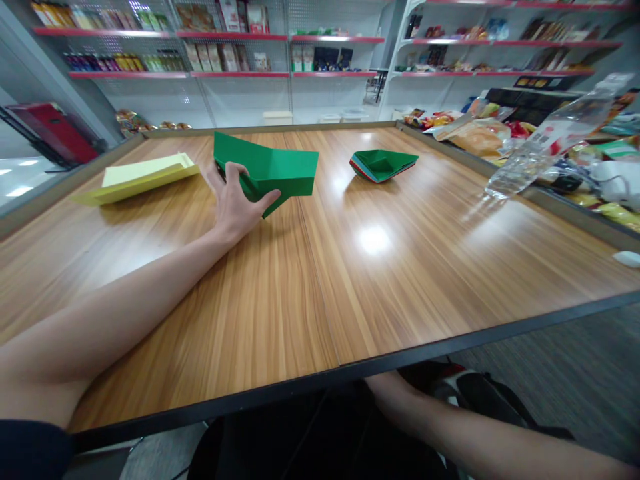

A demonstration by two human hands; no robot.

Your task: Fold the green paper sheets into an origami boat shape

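My left hand (235, 208) reaches across the wooden table and grips a partly folded sheet of green paper (285, 168) by its near left side, thumb and fingers around it. The paper has creased flaps, one pointing down toward the tabletop. To the right of it sits a nested stack of folded paper boats (383, 164), green on top with red and blue edges showing beneath. Yellow paper sheets (145, 175) with curled edges lie to the left. My right hand is below the table's front edge; only the wrist (393, 393) and forearm show, its fingers hidden.
A clear plastic bottle (555, 137) leans at the table's right rim, beside a heap of packaged snacks (480, 137). A small white object (627, 259) lies at the right edge. Stocked shelves (235, 73) stand behind the table. A red object (47, 133) stands at far left.
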